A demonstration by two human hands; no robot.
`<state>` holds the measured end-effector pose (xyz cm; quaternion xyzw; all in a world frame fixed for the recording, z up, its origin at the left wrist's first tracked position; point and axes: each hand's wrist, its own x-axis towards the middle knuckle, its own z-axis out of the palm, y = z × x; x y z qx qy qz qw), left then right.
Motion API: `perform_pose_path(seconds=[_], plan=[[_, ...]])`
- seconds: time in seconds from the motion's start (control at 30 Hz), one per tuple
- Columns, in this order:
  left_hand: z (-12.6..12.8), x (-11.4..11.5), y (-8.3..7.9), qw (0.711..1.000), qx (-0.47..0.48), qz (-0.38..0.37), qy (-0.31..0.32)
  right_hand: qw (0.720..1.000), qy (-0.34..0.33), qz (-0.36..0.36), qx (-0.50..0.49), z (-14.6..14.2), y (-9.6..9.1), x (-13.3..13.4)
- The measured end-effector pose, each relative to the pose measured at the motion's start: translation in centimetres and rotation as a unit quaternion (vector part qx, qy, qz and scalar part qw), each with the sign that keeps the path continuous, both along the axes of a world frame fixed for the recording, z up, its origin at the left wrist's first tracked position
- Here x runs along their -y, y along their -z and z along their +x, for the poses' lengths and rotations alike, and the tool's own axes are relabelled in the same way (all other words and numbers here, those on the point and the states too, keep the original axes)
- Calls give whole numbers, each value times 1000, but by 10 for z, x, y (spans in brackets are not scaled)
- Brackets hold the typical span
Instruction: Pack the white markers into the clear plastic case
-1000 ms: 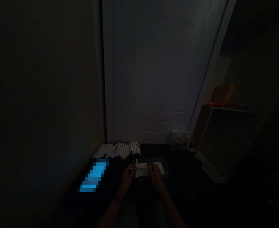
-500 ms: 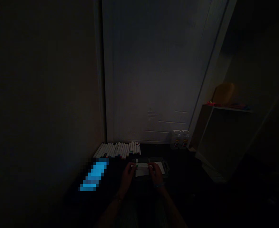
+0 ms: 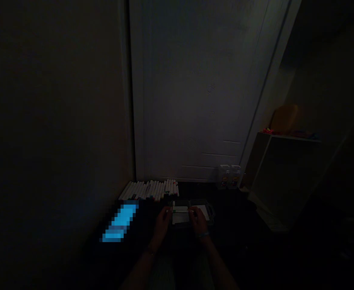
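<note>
Very dim light. My left hand (image 3: 162, 221) and right hand (image 3: 198, 220) each pinch one end of a white marker (image 3: 181, 210), held level just above the clear case (image 3: 209, 212) on the dark floor. A row of markers (image 3: 149, 189) lies beyond, against the door (image 3: 195, 88). A lit blue screen (image 3: 119, 223) is to the left.

Barely anything moves on my feed: the left hand (image 3: 162, 222) slides a bit closer in along the marker (image 3: 180, 210), and the right hand (image 3: 199, 221) creeps slightly up toward the case (image 3: 209, 212).
</note>
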<state>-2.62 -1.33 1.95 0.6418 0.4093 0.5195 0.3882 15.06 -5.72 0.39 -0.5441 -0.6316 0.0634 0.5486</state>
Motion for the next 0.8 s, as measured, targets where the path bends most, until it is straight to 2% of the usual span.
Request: perform_pose_path(seconds=[0.23,0.47,0.6,0.8], plan=[[2,-4,5,998,2,-18,-63,999,31,-12,43,1,2,-2],[1,-9,14,998,5,-15,-57,994,67,-18,83,2,11,-5],[0,-9,17,999,-24,-24,-23,993,83,-14,80,3,18,-10],[1,-8,16,1000,-7,-5,-30,993,94,-9,68,2,12,-9]])
